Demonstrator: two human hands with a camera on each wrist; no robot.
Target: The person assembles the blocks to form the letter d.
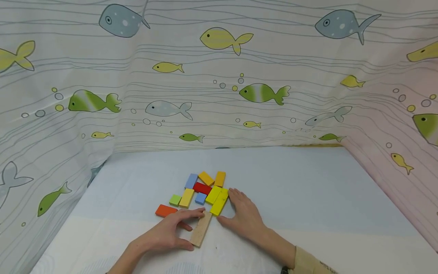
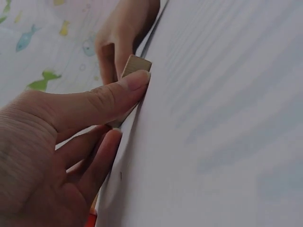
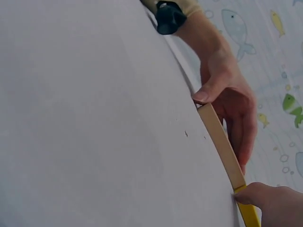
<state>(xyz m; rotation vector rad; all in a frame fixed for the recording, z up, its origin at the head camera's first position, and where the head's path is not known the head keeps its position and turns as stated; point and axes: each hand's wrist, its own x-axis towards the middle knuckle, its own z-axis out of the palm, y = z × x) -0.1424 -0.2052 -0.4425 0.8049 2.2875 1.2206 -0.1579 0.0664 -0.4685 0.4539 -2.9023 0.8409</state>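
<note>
My left hand (image 1: 163, 233) holds a long plain wooden block (image 1: 201, 229) by its ends, thumb at the near end and forefinger at the far end. In the left wrist view the thumb presses the end of this wooden block (image 2: 137, 65). My right hand (image 1: 245, 214) grips a long bright yellow block (image 1: 219, 202), its thumb at the near end and fingers by the far end. The right wrist view shows the wooden block (image 3: 220, 144) meeting the yellow block (image 3: 247, 211) end to end, both flat on the table. Another yellow block (image 1: 213, 195) lies alongside.
Behind the hands lie a red block (image 1: 202, 188), blue blocks (image 1: 191, 181), orange-yellow blocks (image 1: 220, 179), a pale yellow block (image 1: 186, 198) and a green block (image 1: 175, 200). An orange-red block (image 1: 165, 210) lies beside the left hand. Fish-patterned cloth (image 1: 219, 106) walls the table (image 1: 308, 190).
</note>
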